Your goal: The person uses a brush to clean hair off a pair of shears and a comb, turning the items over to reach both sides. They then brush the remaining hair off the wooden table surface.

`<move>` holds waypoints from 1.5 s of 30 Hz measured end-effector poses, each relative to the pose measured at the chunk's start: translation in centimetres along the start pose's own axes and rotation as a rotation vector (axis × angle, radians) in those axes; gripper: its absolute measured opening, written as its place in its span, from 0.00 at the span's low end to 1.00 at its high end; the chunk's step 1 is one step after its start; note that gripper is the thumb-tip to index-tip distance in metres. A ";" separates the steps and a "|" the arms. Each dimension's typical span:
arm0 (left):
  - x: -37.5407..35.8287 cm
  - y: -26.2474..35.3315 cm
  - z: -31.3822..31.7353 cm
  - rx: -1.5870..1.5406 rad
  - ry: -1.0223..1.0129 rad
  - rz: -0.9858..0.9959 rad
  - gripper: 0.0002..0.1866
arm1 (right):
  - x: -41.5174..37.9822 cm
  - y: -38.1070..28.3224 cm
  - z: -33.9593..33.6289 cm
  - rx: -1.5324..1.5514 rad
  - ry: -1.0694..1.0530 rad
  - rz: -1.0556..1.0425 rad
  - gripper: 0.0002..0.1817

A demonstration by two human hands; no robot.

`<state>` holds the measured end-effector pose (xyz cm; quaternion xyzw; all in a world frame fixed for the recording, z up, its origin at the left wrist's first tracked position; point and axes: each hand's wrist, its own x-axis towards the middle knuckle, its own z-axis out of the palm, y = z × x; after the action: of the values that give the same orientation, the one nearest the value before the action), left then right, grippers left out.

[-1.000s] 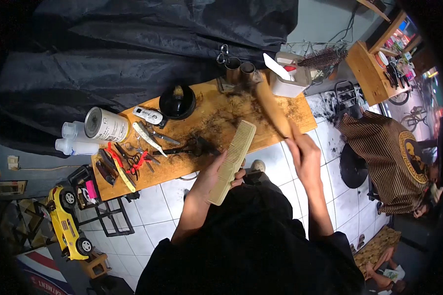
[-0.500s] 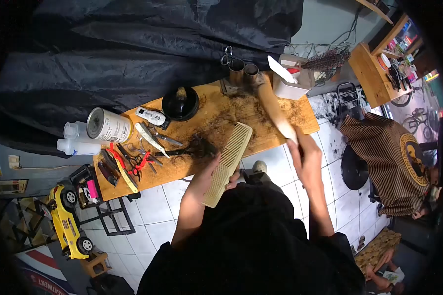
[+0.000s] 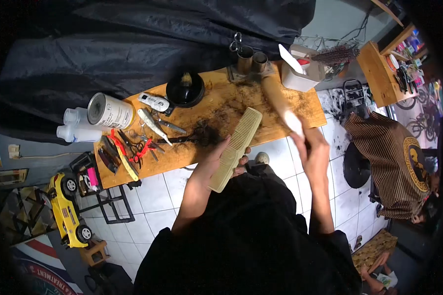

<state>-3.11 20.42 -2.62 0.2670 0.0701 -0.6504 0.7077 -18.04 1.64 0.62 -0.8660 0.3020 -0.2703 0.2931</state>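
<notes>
A pale, long-toothed comb (image 3: 235, 150) is being held in the left hand (image 3: 207, 166), in front of the dark clothing and near the close edge of the wooden table (image 3: 310, 118); the thumb is being laid along one side while the curled fingers are being pressed around the other, and the comb is being tilted with its upper end towards the table. By the right hand (image 3: 316, 151), a blurred tan brush (image 3: 276, 98) is being gripped at its white end, the fingers being closed around it, and its tan length is being slanted over the right part of the table towards two metal cups (image 3: 252, 61); whether the tabletop is being touched by it cannot be told. Dark hair clippings (image 3: 234, 102) are being spread across the wood between the brush and a black bowl (image 3: 184, 92). Beside the bowl, a white clipper (image 3: 154, 102) is being supported by the table, with a cream-handled razor (image 3: 153, 126) and red-handled scissors (image 3: 142, 150) being grouped nearer the left end. A large can (image 3: 111, 111) is being seen just beside translucent bottles (image 3: 78, 132) there. Near the right end, white and red items are being held in a pale container (image 3: 300, 78), next to a round bristle brush (image 3: 337, 55). Well apart on the right, a person is being covered by a striped cape (image 3: 386, 162).
</notes>
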 end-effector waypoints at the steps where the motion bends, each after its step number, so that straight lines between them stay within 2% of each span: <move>1: 0.1 0.1 0.0 -0.064 -0.066 -0.013 0.25 | 0.2 -0.6 -0.6 0.049 -0.004 0.049 0.15; 2: 0.4 0.2 -0.2 -0.067 -0.062 -0.008 0.25 | 0.1 -0.9 -1.0 0.097 -0.011 0.098 0.15; 4: 1.2 0.3 -1.2 -0.146 -0.039 0.013 0.25 | -1.6 0.0 -1.4 0.130 -0.250 -0.124 0.20; 6: 1.7 0.8 -1.6 -0.162 -0.108 -0.023 0.25 | -2.9 -2.5 -1.6 0.298 -0.440 -0.301 0.17; 8: 1.9 1.1 -1.5 -0.178 -0.178 -0.066 0.25 | -4.0 -3.6 -2.1 0.233 -0.694 -0.301 0.17; 10: 1.5 1.1 -0.8 -0.171 -0.207 -0.077 0.25 | -4.1 -2.4 -1.2 0.216 -0.622 -0.291 0.18; 11: 0.7 0.6 0.8 -0.038 -0.017 0.102 0.24 | -3.9 -1.5 -0.7 0.194 -0.545 -0.282 0.19; 14: 0.9 -0.1 0.2 -0.080 0.076 0.050 0.23 | -2.3 0.6 -0.1 0.078 -0.257 -0.173 0.19; 16: 0.8 -0.2 0.3 -0.132 -0.001 0.020 0.23 | -1.2 0.4 0.2 -0.038 -0.003 -0.095 0.18; 17: 0.6 -0.2 0.6 -0.148 -0.008 0.024 0.23 | -0.7 -0.3 -0.4 -0.052 -0.005 0.000 0.17; 18: 0.5 -0.2 0.7 -0.164 -0.013 0.031 0.22 | -0.7 -0.5 -0.8 -0.050 -0.005 -0.004 0.17; 20: 0.7 -0.3 -0.3 -0.138 0.027 0.041 0.23 | -1.3 -0.6 -1.6 0.058 -0.188 -0.034 0.16; 22: 0.9 -0.1 -0.6 -0.107 0.055 0.039 0.23 | -3.0 -0.8 -1.3 0.260 -0.422 -0.168 0.15; 23: 0.8 0.2 -0.7 -0.068 0.002 0.040 0.23 | -3.3 -1.1 -1.5 0.295 -0.533 -0.358 0.18; 24: 0.9 0.2 -0.6 -0.028 -0.051 0.041 0.23 | -3.8 -1.8 -1.5 0.347 -0.619 -0.389 0.21; 26: 0.7 -0.1 -0.3 0.003 -0.004 0.061 0.23 | -4.1 -2.0 -1.1 0.241 -0.663 -0.369 0.20; 28: 0.7 -0.3 -1.1 0.026 0.024 -0.081 0.23 | -2.5 -0.9 -0.9 0.234 -0.534 -0.277 0.18; 29: -0.3 -0.5 2.0 0.109 0.234 0.067 0.24 | -2.0 0.6 -0.8 0.205 -0.458 -0.208 0.17; 30: -0.2 -0.5 1.4 0.110 0.232 0.070 0.24 | -1.2 1.3 -0.9 0.188 -0.338 -0.193 0.15; 32: -0.1 -0.3 -0.1 -0.080 -0.145 -0.062 0.24 | 0.2 1.7 -1.0 -0.014 -0.067 -0.072 0.13; 35: 0.1 -0.2 -0.2 -0.072 -0.161 -0.062 0.24 | 0.7 0.3 -1.7 0.029 -0.016 0.039 0.13; 37: 0.1 -0.3 -0.5 -0.060 -0.134 -0.050 0.24 | -0.6 0.9 -1.6 0.157 -0.230 -0.184 0.15; 38: 0.5 -0.5 -1.1 0.045 -0.022 -0.033 0.25 | -1.7 -0.1 -1.5 0.259 -0.387 -0.133 0.18; 39: 0.8 -0.5 -1.4 0.150 0.089 -0.017 0.26 | -2.5 -0.7 -1.3 0.275 -0.481 -0.317 0.20; 40: 1.0 -0.1 -1.1 -0.095 -0.198 -0.112 0.27 | -3.6 -1.6 -1.1 0.271 -0.557 -0.355 0.23; 42: 1.4 0.5 -1.4 -0.051 -0.245 -0.138 0.28 | -4.0 -3.0 -1.2 0.225 -0.654 -0.398 0.25; 43: 1.4 0.3 -1.9 -0.030 -0.218 -0.138 0.27 | -4.2 -1.6 -0.6 0.167 -0.557 -0.442 0.24; 44: 1.0 0.6 -0.4 -0.008 -0.192 -0.138 0.27 | -3.4 -1.4 -0.8 0.209 -0.521 -0.320 0.23; 45: 0.2 -0.7 1.8 0.214 0.285 0.096 0.30 | -2.9 0.5 -0.4 0.224 -0.409 -0.272 0.23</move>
<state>-4.20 19.36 -1.40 0.4334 0.0873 -0.5750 0.6884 -20.46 3.17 -0.25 -0.8974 0.0853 -0.1584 0.4029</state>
